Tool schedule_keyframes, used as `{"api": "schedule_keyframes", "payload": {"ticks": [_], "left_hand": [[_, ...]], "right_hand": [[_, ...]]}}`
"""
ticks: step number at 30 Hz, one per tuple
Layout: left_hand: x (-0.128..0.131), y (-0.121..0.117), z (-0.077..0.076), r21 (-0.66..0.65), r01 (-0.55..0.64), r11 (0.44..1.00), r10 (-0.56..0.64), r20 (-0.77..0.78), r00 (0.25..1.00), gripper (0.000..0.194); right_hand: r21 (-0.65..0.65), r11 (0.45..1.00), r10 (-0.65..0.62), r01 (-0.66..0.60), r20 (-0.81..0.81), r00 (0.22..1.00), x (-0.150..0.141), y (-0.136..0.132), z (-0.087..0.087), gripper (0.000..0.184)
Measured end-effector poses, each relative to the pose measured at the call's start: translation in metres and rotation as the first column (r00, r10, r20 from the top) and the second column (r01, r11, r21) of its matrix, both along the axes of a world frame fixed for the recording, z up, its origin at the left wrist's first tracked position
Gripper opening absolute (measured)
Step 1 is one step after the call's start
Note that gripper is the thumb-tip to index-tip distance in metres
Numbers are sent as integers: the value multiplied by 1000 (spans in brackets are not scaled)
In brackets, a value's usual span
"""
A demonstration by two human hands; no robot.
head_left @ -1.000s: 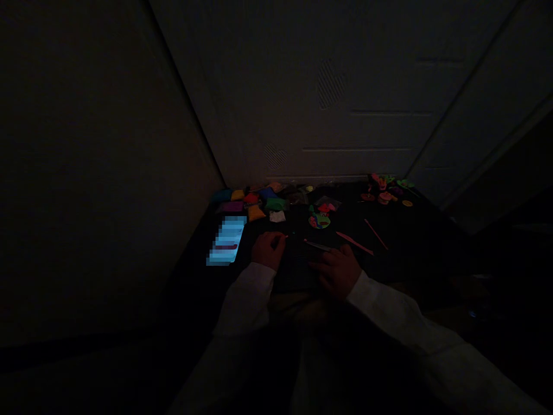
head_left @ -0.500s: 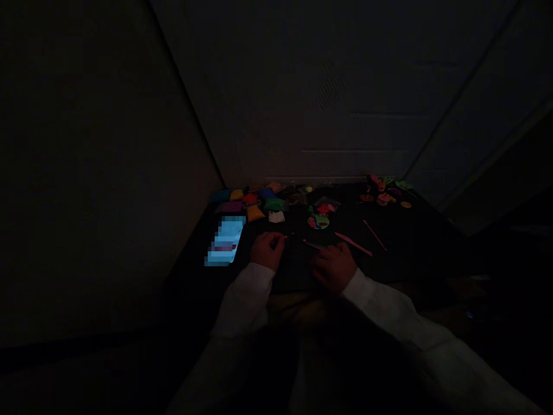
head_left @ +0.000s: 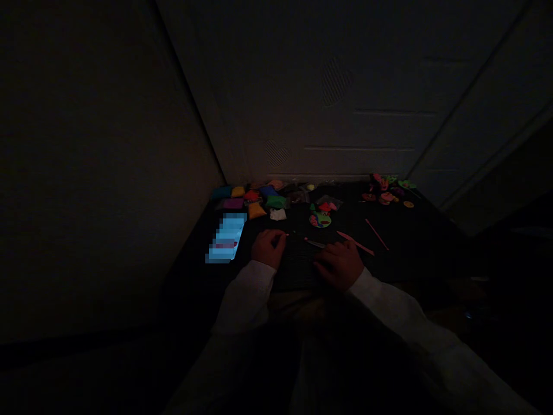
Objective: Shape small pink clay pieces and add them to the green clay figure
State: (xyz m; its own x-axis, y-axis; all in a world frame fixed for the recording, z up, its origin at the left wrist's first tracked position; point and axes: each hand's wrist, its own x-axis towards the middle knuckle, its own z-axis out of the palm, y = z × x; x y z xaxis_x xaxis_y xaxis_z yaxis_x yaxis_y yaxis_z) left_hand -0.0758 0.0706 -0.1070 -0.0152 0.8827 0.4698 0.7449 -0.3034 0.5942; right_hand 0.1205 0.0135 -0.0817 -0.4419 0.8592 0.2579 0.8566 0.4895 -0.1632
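Observation:
My left hand rests on the dark table with thumb and fingers pinched together. A tiny pale pink bit shows at its fingertips, too small to name. My right hand lies to the right with its fingers curled round the near end of a thin pale tool. The tool's far end points left and has a small pinkish spot; the dark hides its exact kind. Between the hands, a tiny dark bit lies on the table. Beyond them sits a round green piece with coloured shapes on it.
A lit phone lies left of my hands. Coloured packets line the back left. Two pink sticks, one flat and one thin, lie at the right. Small colourful figures stand at the back right, before a pale panel.
The view has shifted slightly. My right hand and the pale tool sit a little farther right, and the tool's tip has a clearer pinkish spot. My left hand keeps its pinch.

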Motion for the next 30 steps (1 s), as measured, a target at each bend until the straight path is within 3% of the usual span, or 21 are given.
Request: {"api": "schedule_keyframes", "payload": {"ticks": [17,30], "left_hand": [[0,0,0,23,4,1000,-4,-9,1000,17],[0,0,0,20,-2,1000,2,-5,1000,16]], "right_hand": [[33,990,135,-139,103,986,-3,-8,-7,35],[36,995,88,-92,93,992,-6,-9,-6,33]]}}
